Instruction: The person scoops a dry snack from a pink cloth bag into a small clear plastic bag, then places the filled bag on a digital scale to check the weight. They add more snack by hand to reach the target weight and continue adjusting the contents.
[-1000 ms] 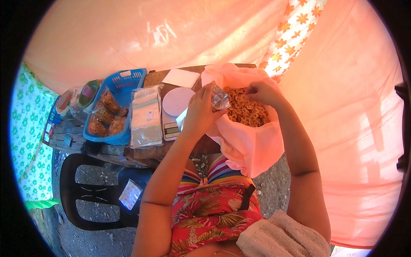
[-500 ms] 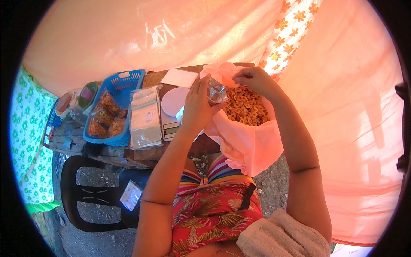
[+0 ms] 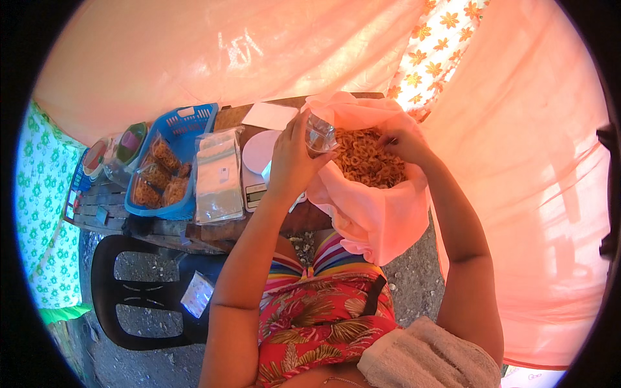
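Nearest, a beige towel [image 3: 430,359] lies over the person's red patterned garment [image 3: 323,304]; a black chair [image 3: 103,291] stands to the left, beyond the table's near edge. At the right end of the table [image 3: 297,223], pink cloth [image 3: 372,223] surrounds a heap of curled, brown snack pieces [image 3: 369,161] and drapes over the near edge.

The chief change concerns the right hand [image 3: 406,145]: half a second ago it was raised above the far side of the heap; it has since come down to the heap's right side, so that its fingers are again among the food. They are drawn narrowly together; whether they grip a piece cannot be told. The left hand [image 3: 294,155] is curved around a clear plastic bag [image 3: 320,134], held just beside the heap's left side; its contents cannot be made out.

Left of that hand stand a scale with a round white plate [image 3: 260,152], a stack of flat clear packets [image 3: 220,174] and a blue basket [image 3: 200,123] containing bagged portions [image 3: 158,171]. Near the far edge lies a white flat packet [image 3: 270,116]; orange sheeting [image 3: 162,58] hangs behind.
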Demonstrator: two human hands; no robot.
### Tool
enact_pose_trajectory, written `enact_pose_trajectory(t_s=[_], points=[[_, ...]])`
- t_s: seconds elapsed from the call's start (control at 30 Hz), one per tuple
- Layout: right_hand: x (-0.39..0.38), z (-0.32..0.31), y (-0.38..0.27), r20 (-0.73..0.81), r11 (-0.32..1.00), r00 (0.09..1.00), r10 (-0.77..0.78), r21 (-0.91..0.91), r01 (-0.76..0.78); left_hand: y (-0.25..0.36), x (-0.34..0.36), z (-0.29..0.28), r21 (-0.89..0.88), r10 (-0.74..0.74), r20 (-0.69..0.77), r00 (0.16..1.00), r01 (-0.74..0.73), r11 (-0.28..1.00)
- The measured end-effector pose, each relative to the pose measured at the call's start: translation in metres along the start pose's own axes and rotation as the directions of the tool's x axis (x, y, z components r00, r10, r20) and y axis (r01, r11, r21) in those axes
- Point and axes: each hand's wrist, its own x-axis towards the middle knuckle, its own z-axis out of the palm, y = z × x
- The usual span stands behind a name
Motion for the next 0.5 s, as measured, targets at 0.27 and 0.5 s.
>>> enact_pose_trajectory(t_s=[0.27, 0.5], points=[[0.005, -0.009, 0.004, -0.147, 0.934, 0.989, -0.019, 0.349, 0.07, -0.002, -0.002, 0.005, -0.005, 0.012, 0.005, 1.0, -0.012, 1.0], [0.007, -0.002, -0.015, -0.248, 0.998, 0.967, -0.057, -0.006, 0.057, -0.005, -0.003, 0.004, 0.054, 0.06, -0.022, 0.998, -0.058, 0.997]])
